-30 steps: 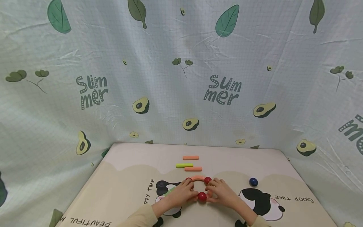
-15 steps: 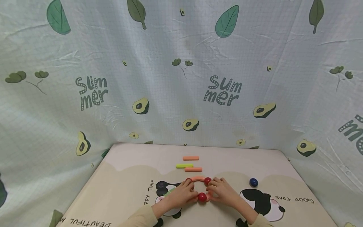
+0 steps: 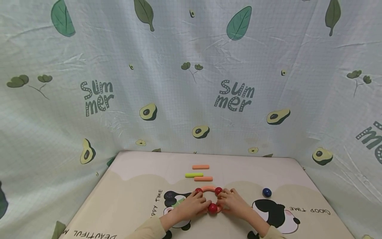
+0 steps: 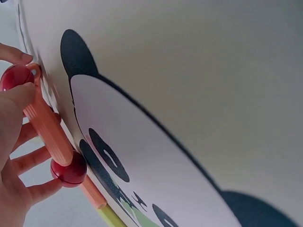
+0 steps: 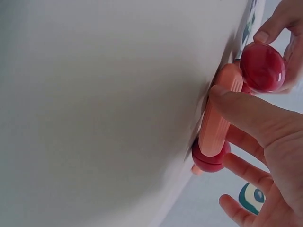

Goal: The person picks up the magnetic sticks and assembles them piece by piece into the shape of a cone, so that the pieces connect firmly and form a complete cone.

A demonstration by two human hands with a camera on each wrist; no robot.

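At lower center, the left hand (image 3: 192, 203) exposes more of the back-left red ball (image 3: 198, 190) than before; that joint likely holds. It closely pinches the left orange bar (image 4: 49, 130); the right hand (image 3: 234, 202) likewise pinches the right orange bar (image 5: 215, 124).

Curved orange pieces (image 3: 208, 188) lie between three red balls (image 3: 212, 208).

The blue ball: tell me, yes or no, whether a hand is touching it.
No, the blue ball lies on the table apart from both the left hand and the right hand.
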